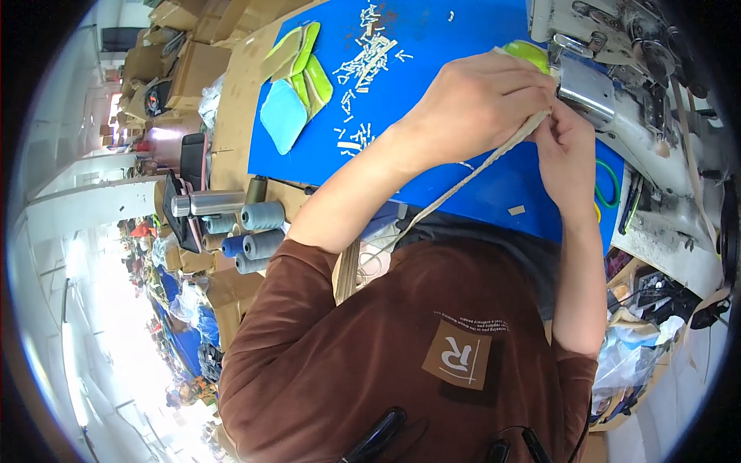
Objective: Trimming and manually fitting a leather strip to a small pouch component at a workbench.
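Observation:
My left hand (494,100) is closed, fingers curled over a lime-green fabric piece (526,55) beside the metal sewing machine (587,89). Close against it, my right hand (567,150) pinches a beige fabric strip (486,163) at its upper end. From there the strip slants down to the left, past my left wrist, toward my lap. My fingertips and the edge of the green piece partly hide each other, so the exact contact under the machine cannot be made out.
On the blue tabletop (432,85) lie green and light-blue fabric pieces (287,116) and scattered pale scraps (374,58). Teal-handled scissors (610,185) rest at the right. Grey thread cones (262,216) and a steel bottle (208,203) stand left. Cardboard boxes (193,69) are piled beyond.

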Available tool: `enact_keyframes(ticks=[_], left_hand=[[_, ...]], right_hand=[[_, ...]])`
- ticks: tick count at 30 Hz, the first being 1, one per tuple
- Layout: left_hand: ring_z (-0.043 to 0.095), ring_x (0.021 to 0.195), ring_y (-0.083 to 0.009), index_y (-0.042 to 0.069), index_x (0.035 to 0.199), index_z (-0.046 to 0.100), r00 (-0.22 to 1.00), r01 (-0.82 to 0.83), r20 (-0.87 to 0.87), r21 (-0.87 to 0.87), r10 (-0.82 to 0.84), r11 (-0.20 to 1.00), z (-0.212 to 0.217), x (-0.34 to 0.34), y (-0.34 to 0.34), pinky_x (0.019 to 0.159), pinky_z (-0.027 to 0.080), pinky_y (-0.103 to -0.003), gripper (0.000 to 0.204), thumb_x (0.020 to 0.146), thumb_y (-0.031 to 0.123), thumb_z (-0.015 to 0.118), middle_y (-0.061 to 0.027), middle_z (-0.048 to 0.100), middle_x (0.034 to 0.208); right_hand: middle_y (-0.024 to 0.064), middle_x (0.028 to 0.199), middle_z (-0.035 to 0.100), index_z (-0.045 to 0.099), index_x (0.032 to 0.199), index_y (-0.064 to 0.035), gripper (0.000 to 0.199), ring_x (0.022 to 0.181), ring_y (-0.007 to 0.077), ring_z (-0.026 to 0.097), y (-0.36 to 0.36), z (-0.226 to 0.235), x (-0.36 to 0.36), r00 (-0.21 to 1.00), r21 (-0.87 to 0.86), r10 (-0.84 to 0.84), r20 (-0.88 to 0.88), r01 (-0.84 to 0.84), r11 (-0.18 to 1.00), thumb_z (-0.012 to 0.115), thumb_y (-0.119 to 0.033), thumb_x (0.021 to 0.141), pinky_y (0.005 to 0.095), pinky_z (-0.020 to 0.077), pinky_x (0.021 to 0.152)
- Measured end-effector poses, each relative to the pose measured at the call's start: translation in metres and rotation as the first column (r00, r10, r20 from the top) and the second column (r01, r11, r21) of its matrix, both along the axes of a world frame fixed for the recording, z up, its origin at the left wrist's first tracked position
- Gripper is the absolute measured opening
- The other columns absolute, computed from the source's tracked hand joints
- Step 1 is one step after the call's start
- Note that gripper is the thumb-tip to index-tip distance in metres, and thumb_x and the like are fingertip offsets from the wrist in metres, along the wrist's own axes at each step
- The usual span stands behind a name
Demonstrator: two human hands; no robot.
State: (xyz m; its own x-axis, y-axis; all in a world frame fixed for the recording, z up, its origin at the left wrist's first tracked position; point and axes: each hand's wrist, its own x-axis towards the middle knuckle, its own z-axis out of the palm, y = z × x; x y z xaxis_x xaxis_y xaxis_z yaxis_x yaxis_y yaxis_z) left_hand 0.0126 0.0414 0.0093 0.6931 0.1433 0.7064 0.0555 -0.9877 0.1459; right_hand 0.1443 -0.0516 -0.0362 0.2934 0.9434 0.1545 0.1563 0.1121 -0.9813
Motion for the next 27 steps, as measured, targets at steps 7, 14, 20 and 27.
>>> enact_keyframes(ticks=[7, 14, 20, 27], left_hand=[[0.069, 0.094, -0.0235, 0.008, 0.096, 0.072, 0.999, -0.009, 0.043, -0.079, 0.013, 0.997, -0.001, -0.001, 0.000, 0.081, 0.056, -0.032, 0.021, 0.075, 0.009, 0.074, -0.0071, 0.071, 0.100], [0.068, 0.093, -0.0239, 0.009, 0.095, 0.071, 0.999, 0.003, 0.040, -0.122, 0.002, 0.992, -0.005, -0.001, -0.005, 0.080, 0.055, -0.031, 0.020, 0.074, 0.010, 0.074, -0.0064, 0.071, 0.099], [0.067, 0.096, -0.0250, 0.010, 0.097, 0.070, 0.998, -0.063, -0.002, -0.015, 0.063, 0.998, -0.002, 0.001, -0.011, 0.082, 0.054, -0.033, 0.022, 0.075, 0.010, 0.070, -0.0058, 0.070, 0.103], [0.067, 0.096, -0.0264, 0.010, 0.100, 0.069, 0.995, -0.012, 0.102, -0.117, 0.024, 0.993, -0.008, -0.003, -0.019, 0.081, 0.054, -0.034, 0.024, 0.076, 0.007, 0.070, -0.0063, 0.070, 0.105]], right_hand=[[0.0085, 0.086, 0.070, 0.065, 0.107, 0.0046, 0.021, 0.077, 0.0122, 0.067, -0.001, 0.004, 0.002, 0.986, 0.014, 0.026, -0.166, -0.024, 1.000, 0.048, -0.004, 0.098, 0.0268, 0.0542, 0.070], [0.0059, 0.090, 0.070, 0.064, 0.109, 0.0040, 0.024, 0.076, 0.0111, 0.066, -0.003, 0.005, 0.005, 0.989, 0.009, 0.073, -0.129, -0.072, 0.997, 0.044, -0.005, 0.100, 0.0259, 0.0542, 0.071], [0.0042, 0.088, 0.069, 0.065, 0.110, 0.0027, 0.025, 0.077, 0.0091, 0.065, -0.006, 0.006, 0.012, 0.988, -0.047, 0.072, -0.139, -0.079, 0.996, 0.044, -0.007, 0.101, 0.0240, 0.0536, 0.070], [0.0028, 0.087, 0.069, 0.065, 0.110, 0.0020, 0.024, 0.072, 0.0092, 0.065, -0.008, 0.014, 0.010, 0.987, -0.059, 0.039, -0.157, -0.049, 0.997, 0.046, -0.009, 0.101, 0.0236, 0.0531, 0.067]])
